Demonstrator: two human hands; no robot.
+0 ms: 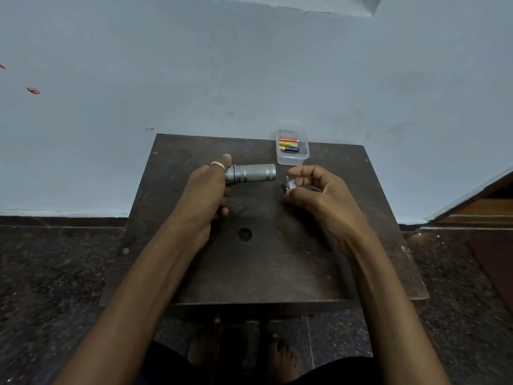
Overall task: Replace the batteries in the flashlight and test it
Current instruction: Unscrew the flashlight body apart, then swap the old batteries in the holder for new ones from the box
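Left hand (206, 187) around grey knurled flashlight (254, 173)

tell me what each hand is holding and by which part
The left hand grips the grey flashlight by its flared end, barrel free. The right hand pinches the small dark cap between thumb and fingertips, apart from the flashlight.

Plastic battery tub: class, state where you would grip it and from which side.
Grip the tub across its left and right walls, coming from above. It stands upright and open-topped at the table's far edge, so those sides are free.
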